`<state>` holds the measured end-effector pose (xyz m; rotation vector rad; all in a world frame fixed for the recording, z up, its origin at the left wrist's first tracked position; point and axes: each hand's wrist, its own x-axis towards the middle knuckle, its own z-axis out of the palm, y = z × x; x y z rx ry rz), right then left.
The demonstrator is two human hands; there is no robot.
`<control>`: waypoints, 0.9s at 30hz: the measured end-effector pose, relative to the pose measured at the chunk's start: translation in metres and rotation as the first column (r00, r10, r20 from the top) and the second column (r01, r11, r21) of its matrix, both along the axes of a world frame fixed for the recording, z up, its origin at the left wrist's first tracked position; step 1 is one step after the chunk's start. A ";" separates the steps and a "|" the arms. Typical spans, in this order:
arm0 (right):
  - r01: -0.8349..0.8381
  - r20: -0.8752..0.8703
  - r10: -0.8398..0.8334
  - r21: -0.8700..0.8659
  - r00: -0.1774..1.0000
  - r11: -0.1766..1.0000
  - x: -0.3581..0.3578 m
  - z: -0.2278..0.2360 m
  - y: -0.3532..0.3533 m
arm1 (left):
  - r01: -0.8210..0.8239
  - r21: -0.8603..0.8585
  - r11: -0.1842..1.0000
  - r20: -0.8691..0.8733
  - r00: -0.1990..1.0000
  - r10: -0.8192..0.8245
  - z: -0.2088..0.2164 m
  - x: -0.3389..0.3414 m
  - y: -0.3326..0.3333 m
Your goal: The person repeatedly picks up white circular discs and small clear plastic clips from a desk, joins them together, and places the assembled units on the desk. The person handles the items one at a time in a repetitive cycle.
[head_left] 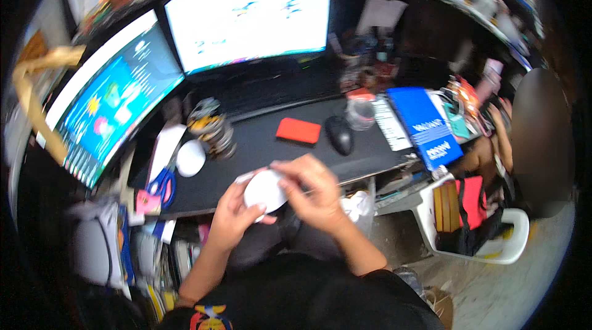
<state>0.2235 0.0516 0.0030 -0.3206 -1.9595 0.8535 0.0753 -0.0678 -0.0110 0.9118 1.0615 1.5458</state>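
With left hand [235, 210] half closed, grips one white disc [264, 192] by its left side, in front of the body at the near edge of the desk [259, 139]. With right hand [313, 191] loosely curled, touches the right rim; cannot tell, through blur, whether pinching it. Includes on the desk one second disc [190, 158], one red box [298, 131], one mouse [340, 135], one jar [361, 111], one blue book [424, 123], one pair of scissors [163, 189]. Includes also two screens [250, 24] behind, one white bin [522, 239] at right.
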 end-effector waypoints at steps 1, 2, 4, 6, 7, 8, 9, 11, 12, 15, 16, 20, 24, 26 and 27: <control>0.034 -0.031 -0.033 0.039 0.999 0.999 0.001 -0.007 -0.003 | -0.010 -0.003 1.000 -0.066 0.998 0.009 -0.004 0.006 0.004; 0.077 -0.023 -0.076 0.076 0.997 0.994 0.004 -0.014 -0.005 | -0.048 0.009 0.999 -0.068 0.997 0.049 -0.008 0.013 0.008; 0.197 -0.029 -0.195 0.214 0.980 0.957 0.008 -0.027 -0.008 | -0.086 0.002 0.996 -0.060 0.994 0.086 -0.015 0.025 0.015; 0.290 -0.042 -0.288 0.227 0.957 0.930 0.012 -0.037 -0.010 | -0.078 -0.025 0.997 -0.059 0.995 0.076 -0.019 0.032 0.020; 0.298 -0.018 -0.301 0.220 0.953 0.929 0.016 -0.041 -0.011 | -0.077 -0.042 0.996 -0.063 0.995 0.074 -0.021 0.034 0.022; 0.315 -0.039 -0.314 0.219 0.949 0.924 0.016 -0.044 -0.011 | -0.105 -0.055 0.993 -0.082 0.992 0.100 -0.023 0.037 0.024; 0.328 -0.074 -0.319 0.213 0.945 0.921 0.016 -0.045 -0.012 | -0.084 -0.034 0.996 -0.080 0.994 0.081 -0.023 0.038 0.026; 0.330 -0.043 -0.329 0.234 0.943 0.915 0.021 -0.047 -0.012 | -0.083 0.001 0.997 -0.065 0.994 0.083 -0.024 0.041 0.027; 0.332 -0.037 -0.333 0.234 0.942 0.914 0.023 -0.047 -0.014 | -0.094 0.004 0.996 -0.072 0.993 0.094 -0.023 0.043 0.028; 0.340 -0.041 -0.340 0.233 0.940 0.911 0.026 -0.047 -0.015 | -0.079 0.013 0.997 -0.100 0.992 0.080 -0.020 0.048 0.030; 0.350 -0.055 -0.347 0.234 0.936 0.907 0.027 -0.047 -0.015 | -0.077 0.031 0.997 -0.104 0.991 0.080 -0.018 0.050 0.030; 0.365 -0.068 -0.359 0.225 0.931 0.903 0.028 -0.048 -0.015 | -0.062 0.045 0.997 -0.122 0.990 0.068 -0.011 0.055 0.031; 0.397 -0.127 -0.377 0.233 0.917 0.888 0.033 -0.049 -0.017 | -0.035 0.065 0.997 -0.092 0.995 0.041 -0.007 0.061 0.031; 0.405 -0.150 -0.379 0.232 0.913 0.884 0.037 -0.048 -0.019 | -0.021 0.071 0.997 -0.100 0.995 0.028 -0.006 0.064 0.031; 0.412 -0.149 -0.386 0.232 0.910 0.881 0.039 -0.047 -0.020 | -0.015 0.074 0.997 -0.108 0.994 0.023 -0.005 0.065 0.032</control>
